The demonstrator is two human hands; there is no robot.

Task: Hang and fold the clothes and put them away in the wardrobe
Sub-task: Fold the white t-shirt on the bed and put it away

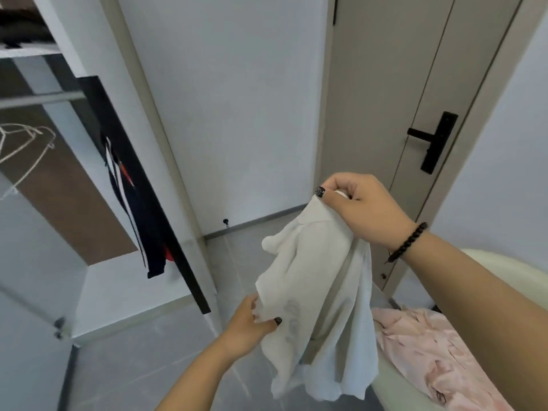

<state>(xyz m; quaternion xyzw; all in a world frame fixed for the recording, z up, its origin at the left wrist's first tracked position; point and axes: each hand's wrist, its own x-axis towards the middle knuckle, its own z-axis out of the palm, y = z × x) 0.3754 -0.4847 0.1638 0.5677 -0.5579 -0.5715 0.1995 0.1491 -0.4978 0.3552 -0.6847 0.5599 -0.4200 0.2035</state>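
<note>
Right hand (360, 209) pinches white garment (320, 280) top; left hand (252, 324) grips its lower edge.

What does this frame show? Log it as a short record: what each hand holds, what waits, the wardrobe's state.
held item: white shirt, hanging in the air
right hand: pinches the shirt's top edge
left hand: grips the shirt's lower left edge
waiting: pink garment crumpled on a pale surface at right
wardrobe: open; dark garment hanging, bare wire hanger beneath the rail
background: closed door, black door handle
</note>
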